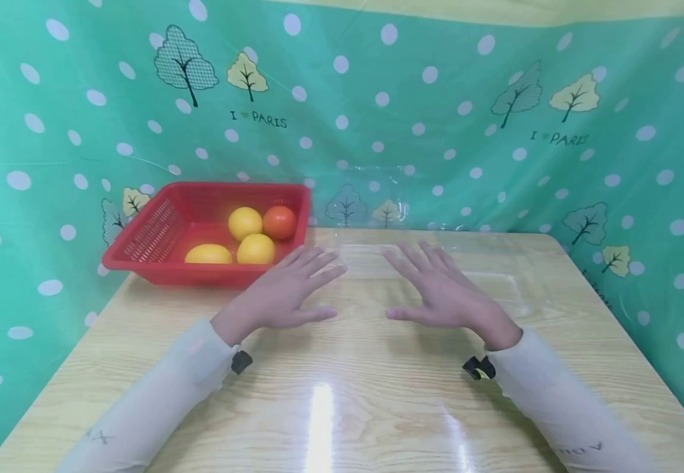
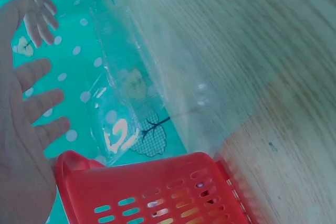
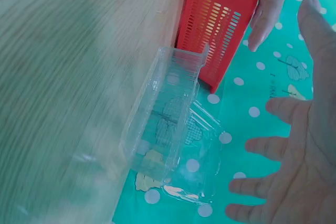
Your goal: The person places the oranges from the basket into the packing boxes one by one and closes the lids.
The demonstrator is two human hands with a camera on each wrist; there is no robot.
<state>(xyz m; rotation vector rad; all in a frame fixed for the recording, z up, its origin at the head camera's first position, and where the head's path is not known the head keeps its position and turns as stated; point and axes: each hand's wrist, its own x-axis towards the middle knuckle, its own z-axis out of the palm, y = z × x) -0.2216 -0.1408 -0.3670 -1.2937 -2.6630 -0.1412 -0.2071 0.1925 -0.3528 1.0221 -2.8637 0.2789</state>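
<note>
Both hands hover over the wooden table with fingers spread and nothing in them. The left hand (image 1: 282, 295) is nearest the front right corner of a red plastic basket (image 1: 158, 274); its fingertips overlap the rim in the head view. Inside that basket lie a red tomato-like ball (image 1: 279, 222) and three yellow fruits, one of them a rounded yellow fruit (image 1: 245, 224); their exact kind is unclear. Facing the left hand, the right hand (image 1: 445, 295) is in front of a clear plastic clamshell box (image 3: 168, 98), whose lid stands raised at the back.
The wooden table (image 1: 365, 394) meets a green dotted curtain (image 1: 342, 98) along its back and sides. A black strap piece (image 1: 479, 368) sits at the right wrist, and a dark wrist mount (image 1: 241, 361) at the left.
</note>
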